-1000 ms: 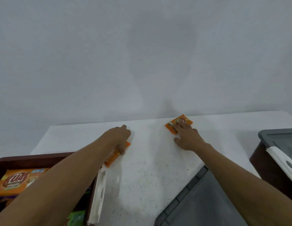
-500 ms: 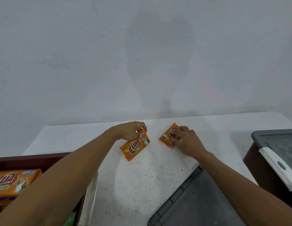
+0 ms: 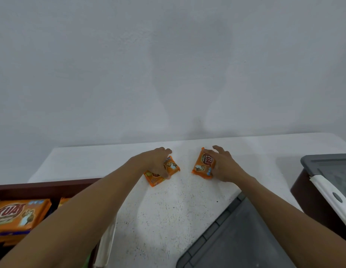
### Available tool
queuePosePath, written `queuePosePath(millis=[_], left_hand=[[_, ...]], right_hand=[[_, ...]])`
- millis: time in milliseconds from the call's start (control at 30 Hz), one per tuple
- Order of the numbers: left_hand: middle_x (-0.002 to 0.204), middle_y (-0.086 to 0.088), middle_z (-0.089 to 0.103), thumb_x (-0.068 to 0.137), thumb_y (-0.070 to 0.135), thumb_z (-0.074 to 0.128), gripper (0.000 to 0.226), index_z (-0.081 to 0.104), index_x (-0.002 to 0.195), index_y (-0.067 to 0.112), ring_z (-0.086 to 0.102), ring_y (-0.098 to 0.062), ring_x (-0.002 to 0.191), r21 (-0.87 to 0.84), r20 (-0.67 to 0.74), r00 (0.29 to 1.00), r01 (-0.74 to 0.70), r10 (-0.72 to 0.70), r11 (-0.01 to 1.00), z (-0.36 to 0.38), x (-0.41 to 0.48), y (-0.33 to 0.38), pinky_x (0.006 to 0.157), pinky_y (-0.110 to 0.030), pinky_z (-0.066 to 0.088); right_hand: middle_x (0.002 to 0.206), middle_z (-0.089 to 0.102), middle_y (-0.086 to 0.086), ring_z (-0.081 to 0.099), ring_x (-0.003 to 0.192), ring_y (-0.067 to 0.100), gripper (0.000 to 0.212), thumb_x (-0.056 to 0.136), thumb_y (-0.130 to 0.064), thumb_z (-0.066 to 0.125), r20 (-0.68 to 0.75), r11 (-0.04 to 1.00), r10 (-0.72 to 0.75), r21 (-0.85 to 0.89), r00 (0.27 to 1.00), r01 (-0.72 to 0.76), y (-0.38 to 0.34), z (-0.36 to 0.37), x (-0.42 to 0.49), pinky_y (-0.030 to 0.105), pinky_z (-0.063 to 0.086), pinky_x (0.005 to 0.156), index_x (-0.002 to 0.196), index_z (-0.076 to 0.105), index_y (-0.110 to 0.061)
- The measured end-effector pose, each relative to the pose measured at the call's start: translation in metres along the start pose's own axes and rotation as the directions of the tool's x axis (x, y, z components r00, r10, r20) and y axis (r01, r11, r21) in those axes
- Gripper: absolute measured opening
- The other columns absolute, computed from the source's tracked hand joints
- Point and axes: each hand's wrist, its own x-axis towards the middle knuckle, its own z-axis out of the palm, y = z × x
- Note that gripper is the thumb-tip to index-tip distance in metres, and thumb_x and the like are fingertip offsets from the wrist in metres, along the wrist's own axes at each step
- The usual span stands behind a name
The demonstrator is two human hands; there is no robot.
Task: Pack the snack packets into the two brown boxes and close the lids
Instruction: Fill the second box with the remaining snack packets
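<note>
Two orange snack packets are sitting out on the white tabletop (image 3: 168, 219), near each other but not touching, and both hands are on them. The left hand (image 3: 158, 161) is covering the left packet (image 3: 173, 167), fingers curling over its far edge and thumb pressing down at its near side, gripping it against the tabletop. The right hand (image 3: 224, 167) is holding the right packet (image 3: 203, 165) by its right side, index finger hooking over the top edge while the other fingers are fanning out loosely above. That packet seems to be tipping up, printed face towards the left hand.

Down at the lower left, the left brown box (image 3: 42, 185) is standing open with more orange packets (image 3: 19, 213) lying inside and a white latch (image 3: 108, 242) hanging at its side. A loose grey lid (image 3: 245, 238) is lying at the near right, beneath the right forearm. At the right edge, the right brown box (image 3: 307, 196) is wearing its own grey cover (image 3: 330, 165).
</note>
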Motion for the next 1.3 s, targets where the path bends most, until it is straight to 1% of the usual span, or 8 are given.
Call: queuePosePath(millis=[100,233,467,600,767,967,1133,1300], left_hand=[[0.135,-0.007,0.042,0.074,0.048,0.077,0.087,0.034,0.142,0.013,0.05,-0.023,0.118,0.174,0.025,0.998,0.05,-0.055,0.983,0.008,-0.002,0.004,0.092,-0.035,0.048],[0.127,-0.008,0.038,0.072,0.04,0.078,0.078,0.04,0.133,0.01,0.055,-0.025,0.1,0.231,-0.015,0.999,0.044,-0.041,0.972,0.01,-0.006,0.006,0.08,-0.037,0.054],[0.118,-0.007,0.053,0.071,0.043,0.076,0.076,0.037,0.129,0.013,0.054,-0.021,0.092,0.172,-0.142,0.99,0.023,0.001,0.985,-0.01,-0.018,0.0,0.072,-0.032,0.049],[0.107,-0.002,0.057,0.073,0.057,0.069,0.062,0.043,0.117,0.021,0.055,-0.019,0.087,0.054,-0.298,0.954,-0.017,0.033,0.998,-0.027,-0.038,-0.008,0.07,-0.032,0.048],[0.085,0.001,0.058,0.088,0.071,0.036,0.052,0.049,0.094,0.021,0.058,-0.019,0.077,-0.108,-0.401,0.914,-0.124,0.071,0.986,-0.05,-0.081,-0.033,0.064,-0.032,0.041],[0.086,0.002,0.058,0.101,0.047,0.034,0.033,0.052,0.092,0.021,0.056,-0.017,0.08,-0.122,-0.365,0.913,-0.239,0.18,0.963,-0.059,-0.155,-0.092,0.072,-0.034,0.043],[0.1,-0.001,0.063,0.099,0.05,0.037,0.027,0.044,0.115,0.029,0.061,-0.019,0.088,-0.183,-0.307,0.939,-0.221,0.158,0.958,-0.04,-0.213,-0.145,0.079,-0.041,0.049],[0.084,-0.002,0.06,0.1,0.044,0.041,0.021,0.044,0.106,0.024,0.055,-0.018,0.073,-0.178,-0.276,0.942,-0.245,0.191,0.953,-0.012,-0.26,-0.174,0.068,-0.037,0.043]], right_hand=[[0.149,0.032,0.013,0.027,0.137,0.031,0.069,0.089,-0.041,0.056,-0.063,0.982,0.163,0.11,0.985,-0.156,-0.014,0.004,0.002,0.047,0.037,0.107,0.149,0.027,-0.022],[0.14,0.037,0.013,0.032,0.131,0.032,0.092,0.076,-0.074,0.056,-0.179,0.959,0.255,-0.077,0.95,-0.272,-0.032,0.018,-0.004,0.049,0.039,0.1,0.144,0.027,-0.019],[0.137,0.021,0.011,0.049,0.113,0.035,0.099,0.067,-0.022,0.083,-0.061,0.966,0.184,0.196,0.981,-0.168,-0.053,0.011,-0.007,0.038,0.053,0.084,0.141,0.018,-0.027],[0.124,0.043,0.015,0.057,0.103,0.03,0.101,0.072,-0.004,0.08,0.092,0.738,0.251,0.626,0.963,-0.253,-0.06,0.007,-0.013,0.042,0.056,0.086,0.142,0.013,-0.032],[0.116,0.061,0.013,0.066,0.096,0.03,0.052,0.088,-0.015,0.066,0.143,0.61,0.269,0.74,0.952,-0.283,-0.098,0.002,-0.026,0.045,0.058,0.082,0.134,0.042,-0.021],[0.1,0.069,0.01,0.067,0.082,0.025,0.021,0.091,-0.029,0.06,0.045,0.668,0.209,0.723,0.977,-0.176,-0.183,-0.012,-0.062,0.031,0.053,0.064,0.109,0.062,-0.019],[0.098,0.069,0.004,0.069,0.081,0.02,0.034,0.085,-0.048,0.066,0.039,0.769,0.036,0.638,0.999,-0.052,-0.254,-0.004,-0.1,0.028,0.052,0.06,0.11,0.062,-0.026],[0.103,0.068,0.0,0.07,0.083,0.018,0.029,0.089,-0.036,0.062,0.09,0.889,-0.08,0.456,0.993,0.03,-0.306,0.015,-0.129,0.032,0.056,0.067,0.116,0.053,-0.028]])
